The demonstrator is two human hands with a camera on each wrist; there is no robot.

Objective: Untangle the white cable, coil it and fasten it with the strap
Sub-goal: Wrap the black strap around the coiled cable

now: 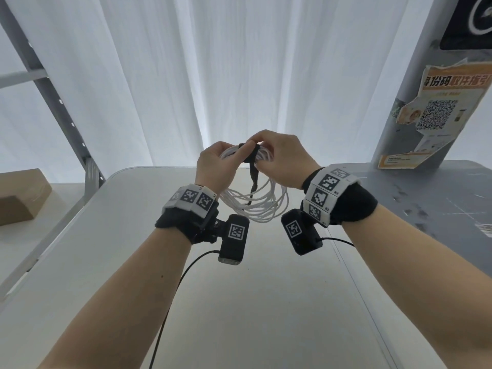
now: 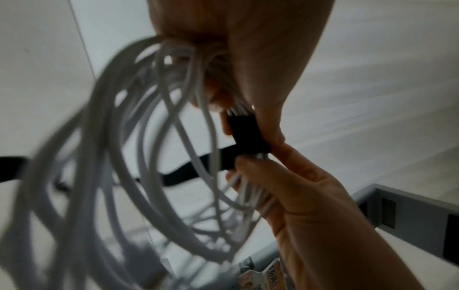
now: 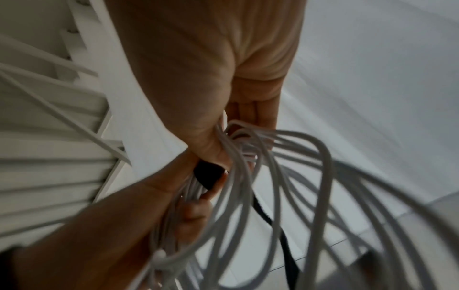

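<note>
Nearest, two forearms reach out over the pale table [image 1: 239, 302], each wrist wearing a black band with a small camera. Above the table's far end the white cable [image 1: 255, 206] hangs as a coil of loops, its top bunch held up in the air between both hands: the left hand [image 1: 213, 166] at nine o'clock has its grip clamped on the bunch, and the right hand [image 1: 282, 158] at three o'clock pinches the black strap [image 2: 244, 133] wrapped around it, the strap's loose tail dangling through the coil. Beyond hang white curtains [image 1: 213, 62], with a cardboard box [image 1: 18, 195] at nine o'clock and a grey post [image 1: 399, 115] carrying a poster [image 1: 439, 113] at two o'clock.
</note>
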